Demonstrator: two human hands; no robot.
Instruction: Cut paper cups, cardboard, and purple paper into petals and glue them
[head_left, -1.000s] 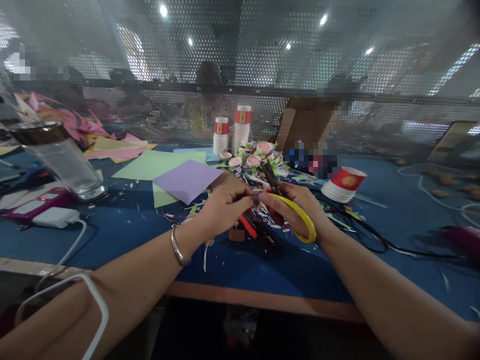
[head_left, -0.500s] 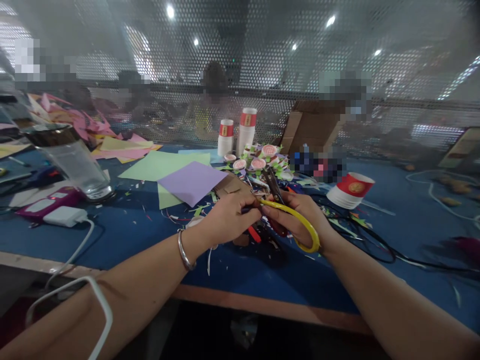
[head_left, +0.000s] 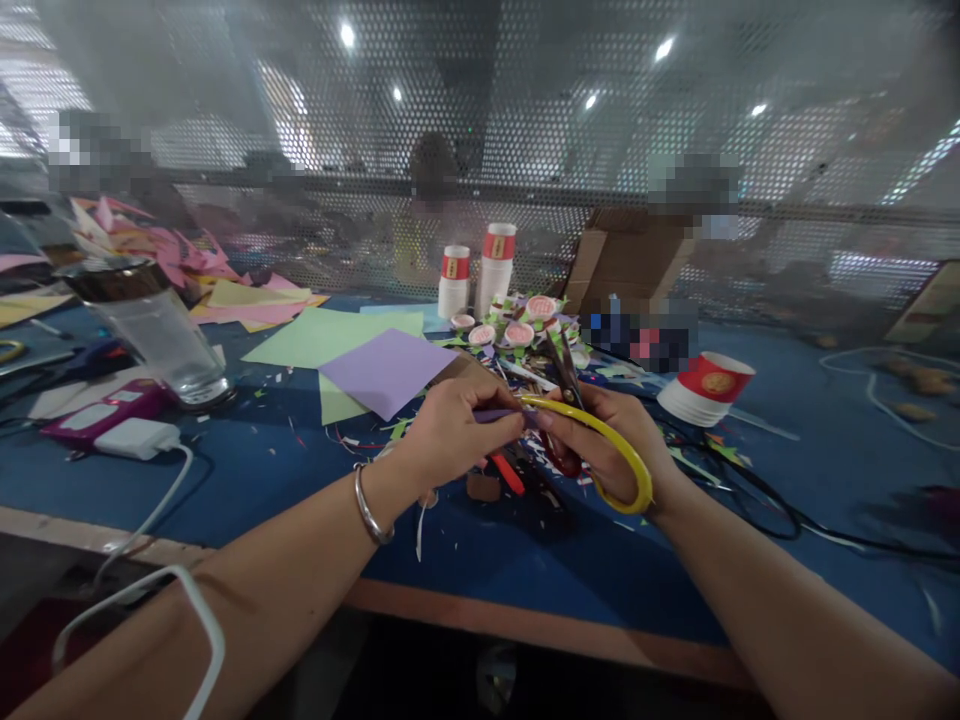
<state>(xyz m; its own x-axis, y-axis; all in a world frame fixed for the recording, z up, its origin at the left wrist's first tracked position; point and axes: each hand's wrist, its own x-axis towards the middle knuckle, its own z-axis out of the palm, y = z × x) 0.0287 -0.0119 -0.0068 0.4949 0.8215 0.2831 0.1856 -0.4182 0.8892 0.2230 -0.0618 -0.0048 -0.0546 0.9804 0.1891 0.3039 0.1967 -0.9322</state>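
My left hand (head_left: 450, 430), with a silver bangle (head_left: 371, 510) at its wrist, is closed in a pinch on a narrow purple paper strip (head_left: 493, 414). The strip's other end meets the fingertips of my right hand (head_left: 619, 430). A yellow curved band (head_left: 616, 435) arcs from the fingertips into my right palm. The same hand also holds scissors (head_left: 564, 365), their dark blades pointing up and away and a dark red handle below. Under the hands lie a red-handled tool (head_left: 508, 474), a small brown piece (head_left: 484, 488) and paper scraps.
Purple paper (head_left: 388, 372) overlaps green sheets (head_left: 300, 338) on the blue table. Behind stand stacked paper cups (head_left: 499, 262) and a cardboard box (head_left: 630, 255). A glass jar (head_left: 176, 350) and purple power strip (head_left: 112, 412) are left; a tilted cup (head_left: 706, 388) and black cables (head_left: 765, 495) lie right.
More of the purple strip now shows between my fingers. Both hands stay close together, still with the scissors and yellow band in the right. The view has shifted slightly.
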